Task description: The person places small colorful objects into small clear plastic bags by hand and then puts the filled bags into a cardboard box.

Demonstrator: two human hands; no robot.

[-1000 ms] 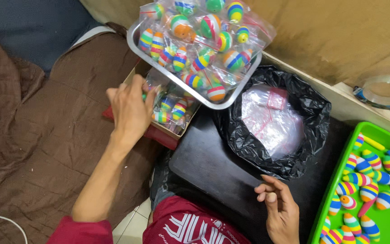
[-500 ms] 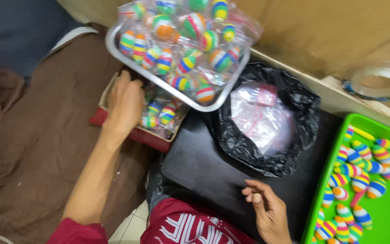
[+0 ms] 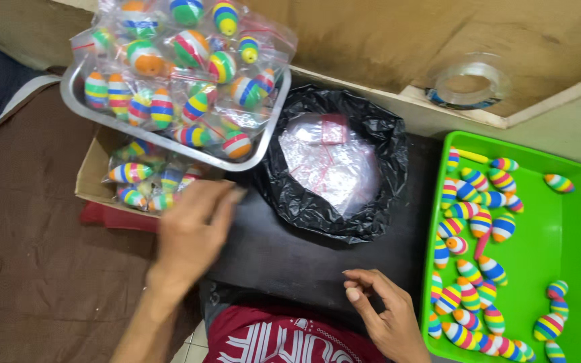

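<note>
- My left hand (image 3: pixel 193 232) has pulled back since a moment ago: it was reaching into the cardboard box (image 3: pixel 92 176), and now it sits at the box's near edge, over the rim of the black surface (image 3: pixel 290 259).
- That left hand is open, fingers loosely together and pointing toward the box, holding nothing; it is blurred with motion.
- My right hand (image 3: pixel 386 317) rests where it was, at the near edge of the black surface, fingers curled loosely and empty.
- Just beyond my left hand, the cardboard box holds small clear bags of striped egg-shaped toys (image 3: pixel 136 181); it stands on something red, on a brown cloth (image 3: pixel 28 269).
- A metal tray (image 3: pixel 75 101) lies over the far part of the box, heaped with more bagged striped toys (image 3: pixel 183 74).
- Between my hands and farther back, a black plastic bag (image 3: pixel 371 141) stands open on the black surface, with a stack of empty clear zip bags (image 3: pixel 331 165) inside.
- To the right of my right hand, a green tray (image 3: pixel 559 228) holds loose striped egg-shaped toys (image 3: pixel 479 222), most along its left side.
- Beyond the green tray, a roll of clear tape (image 3: pixel 469 84) lies on a wooden ledge (image 3: pixel 553 54).
</note>
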